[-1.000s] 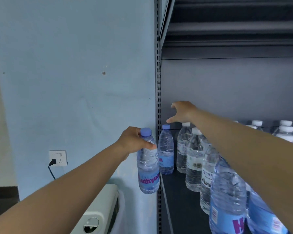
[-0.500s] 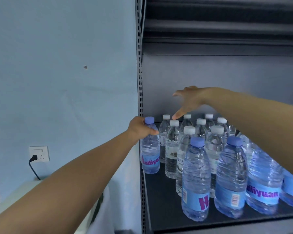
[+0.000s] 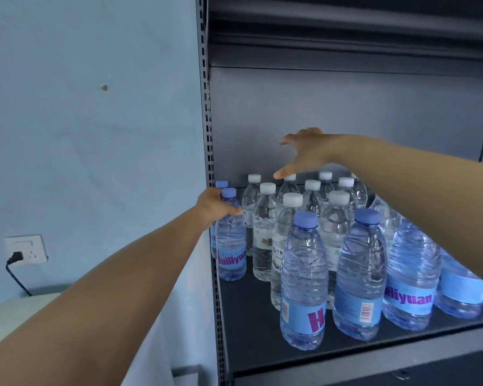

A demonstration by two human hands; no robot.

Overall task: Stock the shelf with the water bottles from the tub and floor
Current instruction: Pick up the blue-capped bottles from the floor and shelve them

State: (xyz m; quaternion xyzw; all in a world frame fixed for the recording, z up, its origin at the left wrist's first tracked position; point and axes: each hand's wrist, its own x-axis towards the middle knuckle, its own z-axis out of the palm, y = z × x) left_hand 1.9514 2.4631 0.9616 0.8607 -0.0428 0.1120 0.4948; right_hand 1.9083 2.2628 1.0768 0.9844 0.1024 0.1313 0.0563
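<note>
Pale blue wall (image 3: 81,121) fills the left half of my view, with a white socket (image 3: 26,248) and a black plug low at the left edge, and a dark metal shelf (image 3: 251,324) takes up the right half behind its perforated upright (image 3: 206,112). My left hand (image 3: 214,207) reaches in from the lower left and its grip is wrapped round the neck and shoulder of a blue-capped bottle (image 3: 231,240), fingers curled just under the cap; that bottle stands upright at the far left of the shelf, close to the upright, with another blue cap (image 3: 221,184) showing just behind it. My right hand (image 3: 304,154) comes in from the right edge and hovers over the back rows, fingers spread and fairly straight, holding nothing, the thumb tip right at a white cap; I cannot tell if it touches. White-capped clear bottles (image 3: 264,232) stand in rows at centre, just beside the gripped bottle. Larger blue-capped bottles (image 3: 303,282) with blue labels stand along the front edge toward the lower right of the frame, all upright and packed close.
</note>
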